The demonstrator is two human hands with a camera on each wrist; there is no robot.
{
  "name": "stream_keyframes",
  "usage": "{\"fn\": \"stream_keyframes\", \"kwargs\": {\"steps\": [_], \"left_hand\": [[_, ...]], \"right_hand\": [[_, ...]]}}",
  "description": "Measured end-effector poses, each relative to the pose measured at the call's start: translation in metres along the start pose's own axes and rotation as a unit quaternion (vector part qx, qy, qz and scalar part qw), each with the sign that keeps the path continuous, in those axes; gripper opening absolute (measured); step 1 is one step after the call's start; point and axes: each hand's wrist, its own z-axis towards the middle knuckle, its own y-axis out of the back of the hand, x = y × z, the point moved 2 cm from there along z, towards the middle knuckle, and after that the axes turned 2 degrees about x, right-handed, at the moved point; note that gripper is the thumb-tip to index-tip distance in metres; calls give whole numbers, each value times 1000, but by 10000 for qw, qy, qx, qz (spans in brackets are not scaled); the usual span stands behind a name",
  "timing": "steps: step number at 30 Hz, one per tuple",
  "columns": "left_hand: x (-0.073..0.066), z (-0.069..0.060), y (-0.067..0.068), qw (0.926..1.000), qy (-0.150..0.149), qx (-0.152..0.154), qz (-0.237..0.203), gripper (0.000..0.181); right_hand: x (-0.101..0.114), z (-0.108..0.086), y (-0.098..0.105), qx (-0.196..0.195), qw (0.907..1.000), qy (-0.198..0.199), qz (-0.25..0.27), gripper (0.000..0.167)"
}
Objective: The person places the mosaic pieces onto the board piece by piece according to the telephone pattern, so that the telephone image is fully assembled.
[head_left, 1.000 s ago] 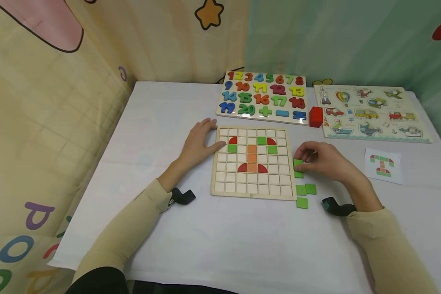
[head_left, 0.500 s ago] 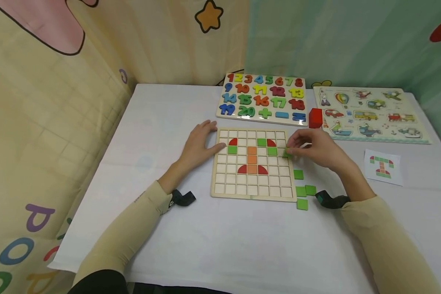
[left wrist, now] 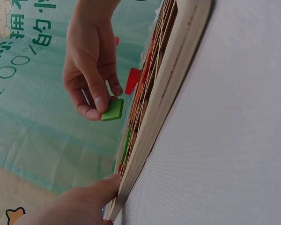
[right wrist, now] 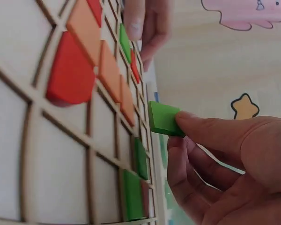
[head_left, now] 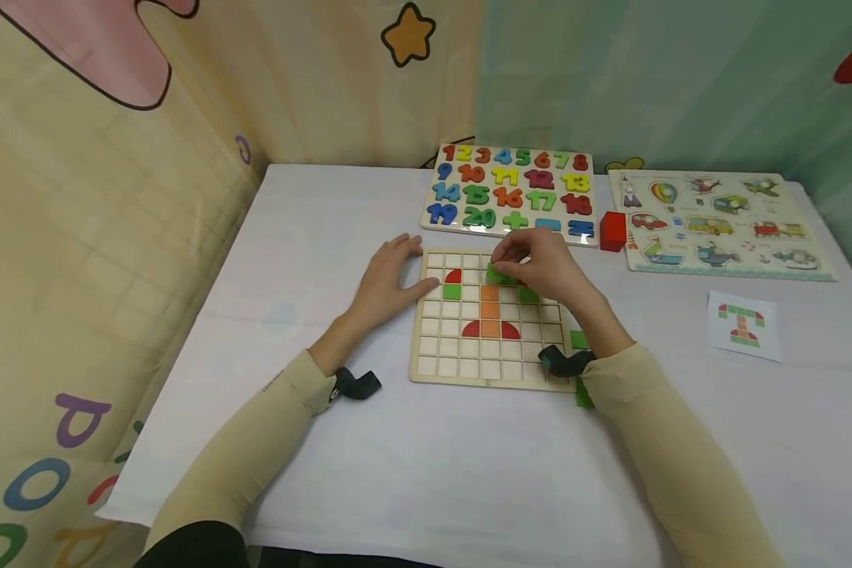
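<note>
Above the upper middle of a wooden grid board [head_left: 468, 382], my right hand [head_left: 543, 264] pinches a green square tile [right wrist: 164, 118] between thumb and fingers. Both wrist views show the tile raised off the grid. My left hand [head_left: 386, 280] rests at the board's left side, its thumb over the rim and its fingers extended. Set in the grid are a column of orange square tiles [head_left: 491, 310], red quarter-circle tiles [head_left: 511, 330] and green square tiles [head_left: 452, 292]. My right hand hides part of the grid's upper right in the head view.
Loose green tiles [head_left: 579, 340] lie right of the board, partly covered by my right forearm. A number puzzle [head_left: 497, 175], a red block [head_left: 613, 231] and a vehicle picture puzzle [head_left: 727, 225] stand behind. A pattern card [head_left: 744, 326] lies to the right.
My right hand has picked up a green tile beside the board and carried it up and left over the grid. My left hand stays at the board's left edge.
</note>
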Motion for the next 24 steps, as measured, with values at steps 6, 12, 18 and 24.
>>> {"fn": "stream_keyframes", "kwargs": {"steps": [6,12,18,24], "left_hand": [[-3,0,-3,9999,71,39,95,61],[-2,-1,-4,9998,125,56,120,61],[0,0,-4,9999,87,11,121,60],[2,2,-4,9999,54,1,135,59]], "right_hand": [[-8,-1,-11,-159,9998,96,-94,8],[-9,0,-18,-168,9996,180,-169,9],[-7,0,-20,-112,9990,228,-365,9],[-4,0,-21,34,9989,258,-392,10]]}}
